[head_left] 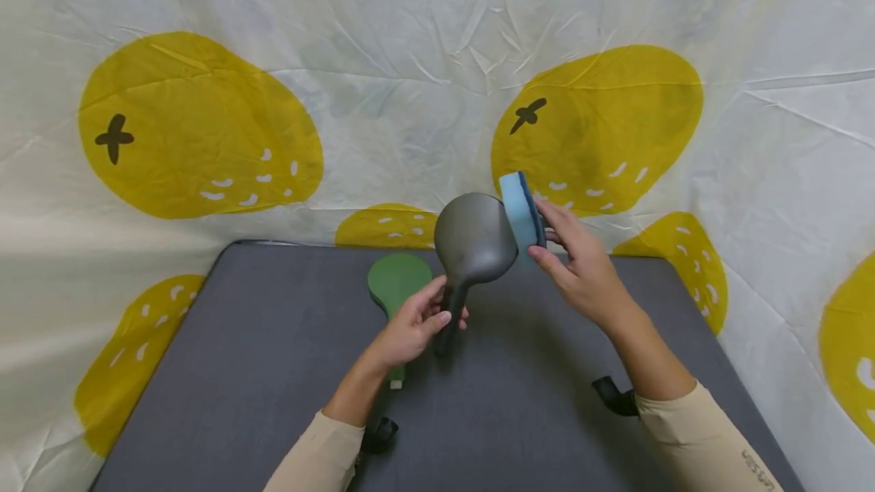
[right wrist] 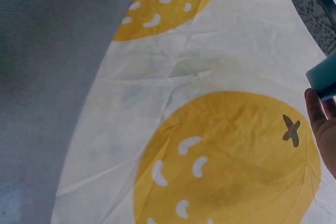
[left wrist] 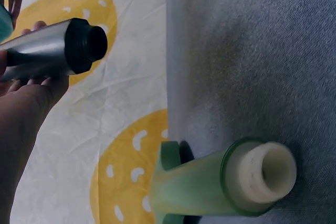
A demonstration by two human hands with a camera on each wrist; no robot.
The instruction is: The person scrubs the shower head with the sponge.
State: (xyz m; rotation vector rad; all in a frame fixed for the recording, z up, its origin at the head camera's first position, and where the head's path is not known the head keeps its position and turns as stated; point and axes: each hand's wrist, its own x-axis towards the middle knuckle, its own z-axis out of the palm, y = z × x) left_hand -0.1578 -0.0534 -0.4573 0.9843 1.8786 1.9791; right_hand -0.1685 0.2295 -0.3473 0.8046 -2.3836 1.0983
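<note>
While the left hand [head_left: 409,330] gripped the handle [head_left: 446,340] of a grey shower head [head_left: 472,238], held above the table [head_left: 273,370], the right hand [head_left: 581,268] pinched a blue sponge [head_left: 518,207] between thumb and fingers at the right-hand edge of that piece. Its speckled spray face [right wrist: 311,11] was turned toward the sponge; whether the two touched could not be told. Good technique, as judged here, called for a steady grip against twisting, and for the sponge's broad side laid flat with even pressure. A green shower head [head_left: 399,279] lay on the table near the left hand.
</note>
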